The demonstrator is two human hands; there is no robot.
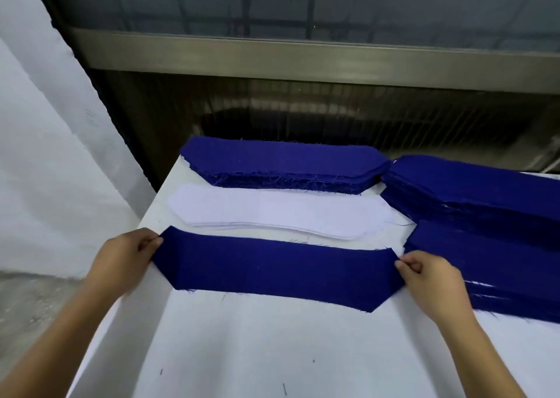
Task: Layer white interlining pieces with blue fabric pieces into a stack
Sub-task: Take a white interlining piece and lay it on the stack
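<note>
A long blue fabric piece [278, 269] with pointed ends lies across the white table [257, 352]. My left hand [125, 256] pinches its left tip and my right hand [430, 279] pinches its right tip. Just behind it sits a thin pile of white interlining pieces [272, 213] of the same shape. Farther back is a thick stack of blue fabric pieces [281, 164] with frayed edges.
Two more stacks of blue pieces lie at the right, one at the back [472, 191] and one nearer [497, 270], close to my right hand. White cloth [45, 155] hangs at the left. A metal window ledge [303, 61] runs behind the table.
</note>
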